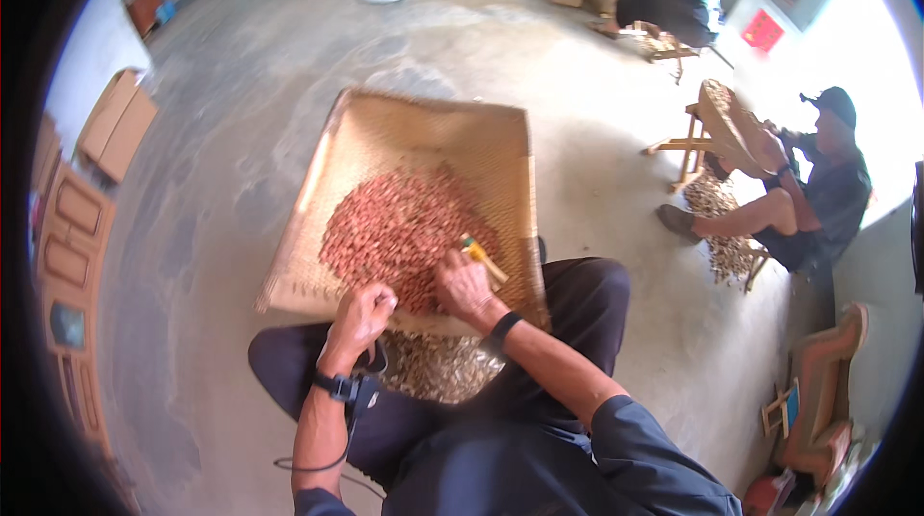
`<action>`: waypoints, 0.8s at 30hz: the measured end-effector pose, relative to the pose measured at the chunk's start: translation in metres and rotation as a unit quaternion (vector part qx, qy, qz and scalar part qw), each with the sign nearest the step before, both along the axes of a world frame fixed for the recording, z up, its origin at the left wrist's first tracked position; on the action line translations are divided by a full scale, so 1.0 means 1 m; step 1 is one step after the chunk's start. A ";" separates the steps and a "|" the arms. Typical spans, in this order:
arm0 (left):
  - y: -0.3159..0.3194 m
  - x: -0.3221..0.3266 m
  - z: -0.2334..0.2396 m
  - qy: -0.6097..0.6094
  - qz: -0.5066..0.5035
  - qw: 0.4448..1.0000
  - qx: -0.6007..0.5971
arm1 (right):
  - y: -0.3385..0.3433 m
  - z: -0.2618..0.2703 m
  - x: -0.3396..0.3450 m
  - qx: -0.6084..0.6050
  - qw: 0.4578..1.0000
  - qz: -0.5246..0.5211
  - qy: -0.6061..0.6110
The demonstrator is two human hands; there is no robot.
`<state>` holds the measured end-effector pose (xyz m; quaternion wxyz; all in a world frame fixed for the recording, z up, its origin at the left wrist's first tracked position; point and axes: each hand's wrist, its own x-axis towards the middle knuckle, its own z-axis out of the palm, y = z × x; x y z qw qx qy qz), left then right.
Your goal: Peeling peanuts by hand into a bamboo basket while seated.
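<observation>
A woven scoop-shaped basket [498, 148] lies before me, its near edge over my knees. Heaped on its bottom are many reddish shelled peanuts [397, 220]. My right hand [465, 285] reaches down onto the near right of the heap with bent fingers; its fingertips are hidden. Right beside it lies a small wooden stick-like tool [485, 256] with yellow and green wrapping; whether the hand touches it is unclear. My left hand [364, 314] is above the basket's near rim, fingers curled together. Anything pinched in it is too small to make out.
A pile of peanut shells [440, 368] is on the floor between my legs. At right, a seated person [823, 177] tilts another woven basket [733, 130]; a second person [671, 0] sits farther back. Cardboard boxes [119, 126] and a wooden cabinet [76, 256] stand left.
</observation>
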<state>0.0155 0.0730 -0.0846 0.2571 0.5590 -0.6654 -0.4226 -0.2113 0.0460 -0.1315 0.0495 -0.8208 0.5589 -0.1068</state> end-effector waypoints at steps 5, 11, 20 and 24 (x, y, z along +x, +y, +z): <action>-0.006 -0.009 0.001 0.006 -0.004 1.000 0.004 | 0.004 0.013 -0.013 -0.060 0.997 0.048 -0.013; -0.012 -0.007 -0.007 0.014 0.022 1.000 -0.010 | 0.000 0.016 -0.017 -0.051 0.989 0.057 -0.123; -0.016 -0.026 -0.003 0.093 0.040 0.993 0.062 | 0.003 0.001 -0.026 -0.004 0.954 0.020 -0.300; -0.019 -0.035 -0.002 0.147 0.025 0.985 0.083 | 0.003 -0.005 -0.026 0.035 0.945 0.018 -0.326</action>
